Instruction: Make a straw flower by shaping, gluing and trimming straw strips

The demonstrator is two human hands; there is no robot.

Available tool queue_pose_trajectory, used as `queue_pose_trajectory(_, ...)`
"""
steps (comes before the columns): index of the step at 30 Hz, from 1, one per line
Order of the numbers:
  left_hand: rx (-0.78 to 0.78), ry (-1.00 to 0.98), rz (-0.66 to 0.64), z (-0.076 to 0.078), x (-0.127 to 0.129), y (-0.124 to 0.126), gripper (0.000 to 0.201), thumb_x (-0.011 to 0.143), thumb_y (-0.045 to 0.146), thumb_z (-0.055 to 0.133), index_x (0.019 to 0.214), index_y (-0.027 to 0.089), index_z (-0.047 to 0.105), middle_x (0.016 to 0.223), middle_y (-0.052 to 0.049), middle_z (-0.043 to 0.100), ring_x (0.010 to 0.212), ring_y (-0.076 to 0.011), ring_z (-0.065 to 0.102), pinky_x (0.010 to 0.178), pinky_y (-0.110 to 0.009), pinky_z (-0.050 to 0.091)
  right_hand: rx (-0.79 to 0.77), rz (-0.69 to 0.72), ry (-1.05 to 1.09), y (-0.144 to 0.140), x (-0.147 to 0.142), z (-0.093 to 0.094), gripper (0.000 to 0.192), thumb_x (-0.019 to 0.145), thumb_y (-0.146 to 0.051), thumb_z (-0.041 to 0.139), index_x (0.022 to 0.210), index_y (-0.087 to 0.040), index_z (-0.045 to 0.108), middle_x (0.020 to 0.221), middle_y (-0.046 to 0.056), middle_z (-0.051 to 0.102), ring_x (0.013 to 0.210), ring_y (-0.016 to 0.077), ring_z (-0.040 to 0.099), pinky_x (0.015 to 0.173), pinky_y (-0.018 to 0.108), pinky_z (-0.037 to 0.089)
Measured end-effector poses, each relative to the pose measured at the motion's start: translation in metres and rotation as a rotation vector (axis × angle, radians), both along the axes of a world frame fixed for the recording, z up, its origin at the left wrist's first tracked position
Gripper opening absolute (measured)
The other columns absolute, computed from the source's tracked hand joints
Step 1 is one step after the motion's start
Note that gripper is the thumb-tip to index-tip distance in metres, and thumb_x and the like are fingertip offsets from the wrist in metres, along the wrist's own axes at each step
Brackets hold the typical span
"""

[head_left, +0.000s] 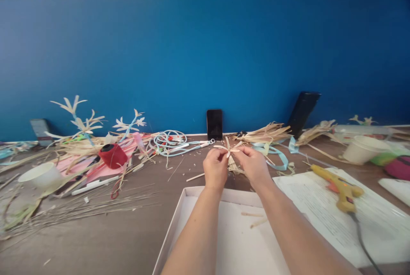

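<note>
Both hands meet over a cluttered craft table, fingertips pinched on a small straw flower (229, 150); the left hand (215, 168) nips it from nine o'clock, the right hand (253, 165) from three o'clock, thumbs and forefingers pressed together on the pale petals; the flower sits right in the grip, raised just off the table, with a tuft of straw hanging below between the two hands.

The step in hand looks like shaping or spreading the petals of the flower; the next move would seem to call for a light, steady pinch, since the thin strips look likely to split or bend if pulled hard.

At six o'clock from the grip, under the forearms, lies an open white box (179, 223) holding a few straw scraps; at four o'clock a yellow glue gun (339, 186) rests on a printed sheet (320, 206), its cord trailing toward the near edge; at twelve o'clock a dark phone (214, 124) leans against the blue wall (205, 53); at one o'clock lie loose straw (265, 132) and a pale blue ribbon (275, 155); at ten o'clock a coil of white cord (168, 140); farther out at nine o'clock a red spool (112, 155), finished flower stems (80, 117) and a white cup (40, 175).
</note>
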State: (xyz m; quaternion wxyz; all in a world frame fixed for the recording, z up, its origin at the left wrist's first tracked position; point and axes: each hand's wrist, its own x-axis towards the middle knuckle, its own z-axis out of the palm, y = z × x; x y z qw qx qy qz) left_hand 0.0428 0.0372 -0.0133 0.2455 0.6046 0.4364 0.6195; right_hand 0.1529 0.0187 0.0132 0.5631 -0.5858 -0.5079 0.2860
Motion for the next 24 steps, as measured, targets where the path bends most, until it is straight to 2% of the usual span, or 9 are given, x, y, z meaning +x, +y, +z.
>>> queue_pose_trajectory(7,0.054,0.073,0.014,0.0016,-0.0011,-0.0010,0.008,0.076,0.014,0.058,0.073,0.018,0.064,0.077,0.000,0.062,0.073,-0.0110,0.055,0.068,-0.021,0.042,-0.009,0.013,0.076,0.0034,0.0014,-0.0047,0.023,0.068,-0.040,0.063,0.070,-0.017,0.067,0.049,-0.004,0.050,0.047,0.0102,0.039,0.049,0.024,0.030)
queue_pose_trajectory(17,0.094,0.094,0.032,0.0008,-0.0019,-0.0006,0.008,0.076,0.014,0.058,0.073,0.018,0.064,0.077,-0.001,0.062,0.074,-0.0112,0.056,0.070,-0.022,0.043,-0.019,0.072,0.200,0.0035,0.0010,-0.0059,0.022,0.068,-0.040,0.066,0.072,-0.018,0.067,0.045,-0.006,0.044,0.043,0.0084,0.033,0.047,0.023,0.029)
queue_pose_trajectory(24,0.126,0.133,0.061,0.0003,-0.0022,-0.0002,0.010,0.076,0.011,0.057,0.072,0.019,0.063,0.076,0.000,0.062,0.075,-0.0119,0.056,0.071,-0.022,0.043,-0.031,0.076,0.223,0.0028,-0.0006,-0.0040,0.024,0.068,-0.040,0.065,0.063,-0.017,0.062,0.044,-0.006,0.041,0.042,0.0080,0.031,0.042,0.022,0.023)
